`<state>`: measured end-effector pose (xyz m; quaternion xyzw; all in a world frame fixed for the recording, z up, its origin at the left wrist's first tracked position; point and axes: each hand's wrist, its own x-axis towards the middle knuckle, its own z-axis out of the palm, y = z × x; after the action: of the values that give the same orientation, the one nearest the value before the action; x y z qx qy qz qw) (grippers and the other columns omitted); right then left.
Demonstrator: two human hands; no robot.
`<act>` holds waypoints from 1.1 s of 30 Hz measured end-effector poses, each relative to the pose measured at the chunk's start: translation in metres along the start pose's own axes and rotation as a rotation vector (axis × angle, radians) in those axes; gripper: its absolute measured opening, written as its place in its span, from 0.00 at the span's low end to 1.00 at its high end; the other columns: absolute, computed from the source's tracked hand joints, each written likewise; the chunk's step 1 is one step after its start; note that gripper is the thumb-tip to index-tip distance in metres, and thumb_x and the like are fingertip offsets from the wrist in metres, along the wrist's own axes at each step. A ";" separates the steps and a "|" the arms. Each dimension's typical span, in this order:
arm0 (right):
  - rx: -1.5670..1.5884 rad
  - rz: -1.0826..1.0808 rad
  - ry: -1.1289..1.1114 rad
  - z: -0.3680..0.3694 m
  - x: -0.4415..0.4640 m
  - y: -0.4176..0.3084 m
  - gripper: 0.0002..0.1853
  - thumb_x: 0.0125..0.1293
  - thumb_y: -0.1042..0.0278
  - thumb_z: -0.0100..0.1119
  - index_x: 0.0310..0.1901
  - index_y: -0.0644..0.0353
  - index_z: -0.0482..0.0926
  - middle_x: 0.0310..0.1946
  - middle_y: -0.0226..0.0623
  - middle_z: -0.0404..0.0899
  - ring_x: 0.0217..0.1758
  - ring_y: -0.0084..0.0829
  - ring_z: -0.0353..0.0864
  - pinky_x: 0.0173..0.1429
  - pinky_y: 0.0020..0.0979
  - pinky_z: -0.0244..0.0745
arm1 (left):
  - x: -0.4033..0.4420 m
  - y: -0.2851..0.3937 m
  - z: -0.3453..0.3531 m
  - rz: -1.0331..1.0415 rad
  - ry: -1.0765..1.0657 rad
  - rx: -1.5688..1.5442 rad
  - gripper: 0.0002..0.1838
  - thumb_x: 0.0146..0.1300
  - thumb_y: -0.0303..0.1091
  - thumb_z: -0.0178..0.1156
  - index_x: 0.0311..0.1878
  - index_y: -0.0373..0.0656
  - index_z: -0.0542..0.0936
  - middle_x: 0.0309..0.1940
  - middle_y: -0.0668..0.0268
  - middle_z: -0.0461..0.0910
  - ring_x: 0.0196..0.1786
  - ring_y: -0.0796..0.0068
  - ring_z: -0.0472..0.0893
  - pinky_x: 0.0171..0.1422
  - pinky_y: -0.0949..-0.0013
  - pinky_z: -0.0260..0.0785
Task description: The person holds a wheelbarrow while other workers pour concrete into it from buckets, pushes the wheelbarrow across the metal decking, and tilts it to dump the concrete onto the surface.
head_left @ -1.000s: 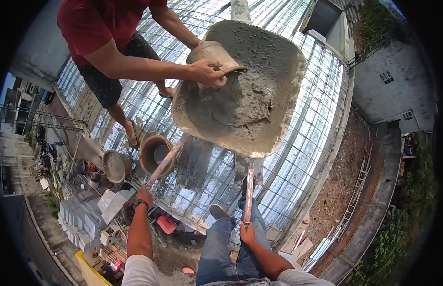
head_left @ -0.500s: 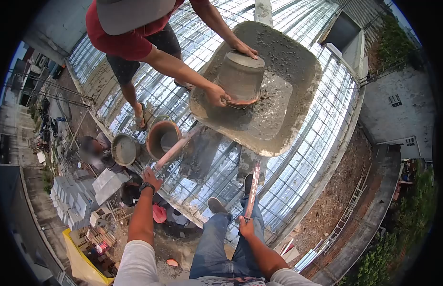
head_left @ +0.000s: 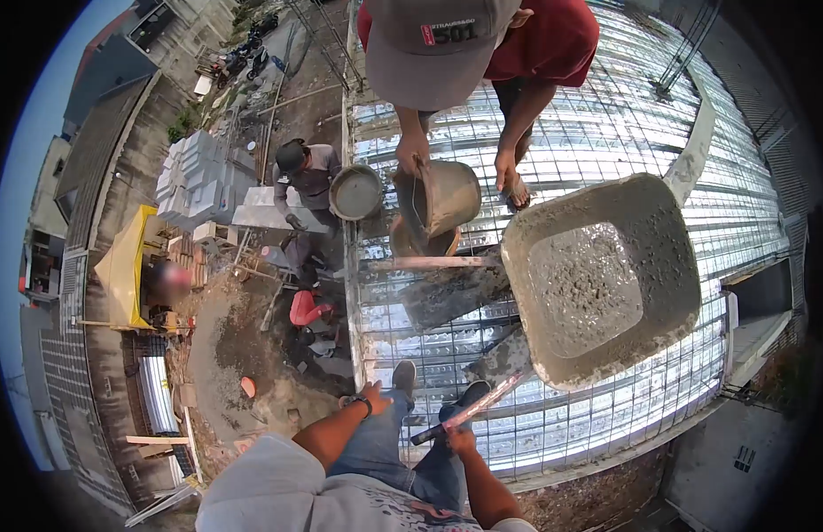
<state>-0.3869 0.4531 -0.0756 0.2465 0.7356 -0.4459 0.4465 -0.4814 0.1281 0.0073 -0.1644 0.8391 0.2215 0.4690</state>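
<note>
My right hand [head_left: 461, 438] is closed around the worn wheelbarrow handle [head_left: 484, 404], near its black grip. My left hand [head_left: 374, 399] is off the other handle [head_left: 438, 262], by my jeans at the knee, fingers stretched out and holding nothing. The wheelbarrow tray [head_left: 537, 350] stands ahead to the right, caked with grey mortar; wet concrete [head_left: 593, 275] covers its bottom. Across from me, a co-worker in a red shirt and cap tips a mortar-coated bucket [head_left: 456, 195] over an orange-rimmed bucket [head_left: 444, 244].
Under us lies corrugated metal decking with a rebar grid [head_left: 597, 417]. A round bucket [head_left: 356, 192] sits at the roof's left edge, near another person [head_left: 314, 182] lower down. Pale blocks [head_left: 203, 182] and a yellow tarp [head_left: 128, 266] are on the ground below. A dark board [head_left: 451, 297] lies between the handles.
My view has turned. My left hand has come away from the left handle toward my knee. The co-worker has lifted the bucket out of the tray and over to the other buckets.
</note>
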 end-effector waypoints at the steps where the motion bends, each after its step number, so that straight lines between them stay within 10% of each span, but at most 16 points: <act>1: 0.009 -0.090 0.033 -0.010 0.006 0.014 0.25 0.65 0.47 0.63 0.42 0.67 0.79 0.26 0.38 0.82 0.24 0.29 0.81 0.25 0.30 0.75 | -0.012 -0.014 0.021 -0.047 -0.030 0.003 0.50 0.59 0.59 0.60 0.76 0.38 0.52 0.73 0.41 0.53 0.75 0.43 0.57 0.76 0.54 0.54; 7: 0.030 -0.122 0.167 -0.109 -0.014 0.025 0.21 0.65 0.53 0.63 0.39 0.69 0.78 0.22 0.37 0.81 0.22 0.26 0.80 0.24 0.29 0.72 | -0.076 -0.011 0.057 -0.053 0.089 -0.210 0.47 0.58 0.61 0.62 0.69 0.32 0.64 0.72 0.43 0.58 0.75 0.48 0.59 0.75 0.57 0.54; 8: -0.055 -0.045 0.125 -0.125 -0.023 0.021 0.28 0.66 0.46 0.56 0.33 0.72 0.82 0.29 0.54 0.84 0.37 0.49 0.85 0.47 0.42 0.77 | -0.080 -0.005 0.055 -0.032 0.090 -0.238 0.48 0.57 0.61 0.62 0.70 0.33 0.64 0.71 0.44 0.61 0.74 0.49 0.61 0.75 0.58 0.55; 11: -0.271 -0.039 0.227 -0.151 -0.054 0.007 0.30 0.68 0.45 0.51 0.36 0.73 0.82 0.37 0.60 0.82 0.48 0.58 0.81 0.53 0.47 0.75 | -0.075 0.016 0.034 0.046 0.169 -0.265 0.47 0.57 0.60 0.62 0.70 0.36 0.64 0.67 0.44 0.68 0.70 0.50 0.67 0.73 0.58 0.59; 18: -0.250 -0.055 0.185 -0.084 -0.075 -0.021 0.34 0.67 0.41 0.49 0.43 0.75 0.81 0.49 0.66 0.77 0.58 0.60 0.75 0.63 0.48 0.69 | -0.045 0.023 -0.013 0.301 0.184 -0.335 0.41 0.58 0.58 0.63 0.67 0.39 0.70 0.62 0.47 0.74 0.64 0.54 0.75 0.65 0.59 0.67; 22: -0.237 -0.078 0.206 -0.004 -0.069 -0.038 0.28 0.65 0.41 0.54 0.34 0.64 0.85 0.34 0.53 0.84 0.44 0.51 0.84 0.52 0.45 0.75 | -0.047 -0.012 -0.041 0.367 0.196 -0.413 0.36 0.59 0.50 0.67 0.63 0.33 0.72 0.57 0.50 0.79 0.60 0.60 0.79 0.64 0.62 0.69; 33: -0.095 -0.189 0.160 0.080 -0.087 -0.125 0.33 0.65 0.39 0.52 0.45 0.70 0.81 0.48 0.62 0.79 0.54 0.57 0.78 0.61 0.47 0.71 | -0.046 -0.181 -0.084 0.159 0.244 -0.076 0.30 0.54 0.50 0.70 0.50 0.32 0.82 0.40 0.55 0.86 0.42 0.65 0.85 0.52 0.65 0.76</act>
<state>-0.4054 0.3261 0.0392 0.1894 0.8092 -0.4293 0.3537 -0.4306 -0.0663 0.0458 -0.1411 0.8911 0.2679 0.3379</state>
